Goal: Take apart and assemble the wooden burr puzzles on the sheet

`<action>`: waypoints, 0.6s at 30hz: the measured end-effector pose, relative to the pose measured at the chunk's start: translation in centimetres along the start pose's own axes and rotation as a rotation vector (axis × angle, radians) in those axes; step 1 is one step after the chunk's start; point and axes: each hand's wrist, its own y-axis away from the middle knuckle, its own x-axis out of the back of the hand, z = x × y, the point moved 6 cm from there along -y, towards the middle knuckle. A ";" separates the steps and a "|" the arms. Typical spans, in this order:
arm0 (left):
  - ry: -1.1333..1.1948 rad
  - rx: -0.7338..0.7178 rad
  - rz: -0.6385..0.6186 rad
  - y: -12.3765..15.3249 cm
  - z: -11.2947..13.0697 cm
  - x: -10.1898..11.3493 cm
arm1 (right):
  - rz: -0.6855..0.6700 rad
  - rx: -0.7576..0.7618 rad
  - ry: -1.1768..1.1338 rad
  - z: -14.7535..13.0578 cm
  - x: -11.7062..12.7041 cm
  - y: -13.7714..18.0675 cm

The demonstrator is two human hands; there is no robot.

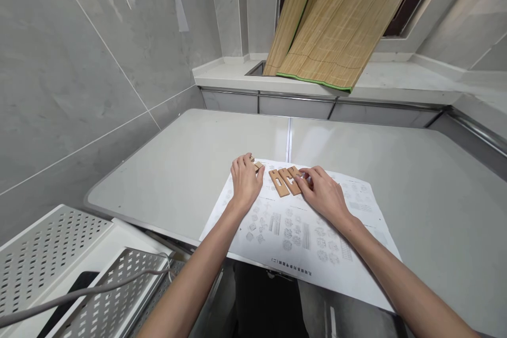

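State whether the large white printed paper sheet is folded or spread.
Spread: the sheet lies opened out on the pale grey table, its printed diagrams showing.

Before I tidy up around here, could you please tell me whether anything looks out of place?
The bamboo mat looks odd: it stands aslant on the counter, one green-edged lower corner overlapping the front edge. I see no spills.

From my remote post, I had the left arm and right arm angled forward and inward, the left hand palm-down with fingers curled and thumb out to the right, the right hand turned leftward, its thumb and forefinger bent.
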 end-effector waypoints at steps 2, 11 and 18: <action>-0.018 0.000 -0.025 0.0 0.0 -0.2 | -0.009 -0.004 -0.023 -0.1 0.1 0.0; -0.103 -0.044 -0.100 0.3 0.5 -0.8 | -0.160 0.230 -0.139 -2.5 0.0 0.6; -0.020 -0.139 -0.138 0.6 0.9 -1.1 | -0.237 0.357 -0.106 -2.4 -1.4 1.0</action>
